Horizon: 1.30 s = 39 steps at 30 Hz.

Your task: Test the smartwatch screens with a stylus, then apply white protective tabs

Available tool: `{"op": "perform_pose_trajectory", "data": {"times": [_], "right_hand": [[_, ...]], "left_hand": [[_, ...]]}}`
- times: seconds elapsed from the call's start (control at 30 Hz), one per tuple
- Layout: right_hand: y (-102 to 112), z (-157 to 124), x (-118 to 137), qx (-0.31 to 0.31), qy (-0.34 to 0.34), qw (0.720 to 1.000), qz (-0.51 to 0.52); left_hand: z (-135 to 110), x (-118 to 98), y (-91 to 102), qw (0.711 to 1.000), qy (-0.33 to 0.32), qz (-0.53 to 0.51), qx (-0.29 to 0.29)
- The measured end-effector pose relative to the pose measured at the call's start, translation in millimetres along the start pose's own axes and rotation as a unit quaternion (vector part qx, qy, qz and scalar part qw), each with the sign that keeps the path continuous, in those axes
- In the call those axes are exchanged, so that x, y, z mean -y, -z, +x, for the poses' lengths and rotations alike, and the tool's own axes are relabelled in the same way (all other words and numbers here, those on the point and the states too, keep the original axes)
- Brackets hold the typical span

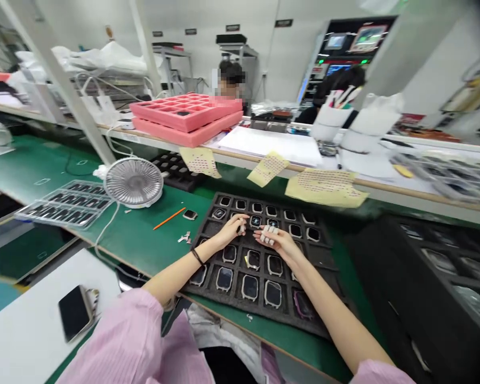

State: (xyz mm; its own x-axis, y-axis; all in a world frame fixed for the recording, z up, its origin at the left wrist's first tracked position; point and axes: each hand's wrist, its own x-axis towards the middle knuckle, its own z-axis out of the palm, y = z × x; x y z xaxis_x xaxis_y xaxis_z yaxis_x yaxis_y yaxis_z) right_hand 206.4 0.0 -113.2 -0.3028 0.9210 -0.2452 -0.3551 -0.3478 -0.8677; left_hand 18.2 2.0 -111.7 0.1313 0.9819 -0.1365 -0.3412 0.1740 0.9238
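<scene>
The head view looks down at a green anti-static bench mat (36, 170) and a person's two bare forearms in pink striped sleeves (116, 341). The left hand (230, 230), with a black cord bracelet (197, 257) at its wrist, and the right hand (275, 241) meet over the upper middle of a black foam tray (208, 234). The tray holds rows of rounded-rectangle watch cases (250, 288). At least nineteen show, and the hands hide others. The left fingers (240, 224) are bent and touch a case in the second row, but whether they grip it cannot be told. The right fingers (269, 234), several capped in white, curl loosely just beside that case, and any hold is hidden.

Left of the tray lie one loose watch case (190, 214), one orange pencil (168, 218) and small white scraps (184, 237). Farther left are one white desk fan (134, 182) and clear plastic trays (66, 204). One black smartphone (75, 312) lies on a white surface at lower left. Ahead, three yellow papers (326, 188) hang from a shelf edge carrying two stacked pink foam trays (186, 118). Two co-workers (231, 80) sit beyond it.
</scene>
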Motion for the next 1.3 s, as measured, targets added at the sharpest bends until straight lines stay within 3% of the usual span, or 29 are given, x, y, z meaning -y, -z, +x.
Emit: {"op": "perform_pose_trajectory", "data": {"times": [0.8,0.93,1.1,1.3], "right_hand": [[-6,8,7,-0.005,0.019,1.000,0.020],[-5,11,6,-0.008,0.019,1.000,0.017],[-1,10,5,-0.011,0.021,1.000,0.012],[-10,9,1,0.021,0.003,1.000,-0.007]], "left_hand": [[13,-9,1.4,0.997,-0.027,0.038,-0.055],[16,-6,4.2,0.989,-0.087,0.113,-0.033],[11,-14,24.6,0.961,-0.168,0.214,-0.044],[-20,-22,64.5,0.906,-0.228,0.348,-0.078]]}}
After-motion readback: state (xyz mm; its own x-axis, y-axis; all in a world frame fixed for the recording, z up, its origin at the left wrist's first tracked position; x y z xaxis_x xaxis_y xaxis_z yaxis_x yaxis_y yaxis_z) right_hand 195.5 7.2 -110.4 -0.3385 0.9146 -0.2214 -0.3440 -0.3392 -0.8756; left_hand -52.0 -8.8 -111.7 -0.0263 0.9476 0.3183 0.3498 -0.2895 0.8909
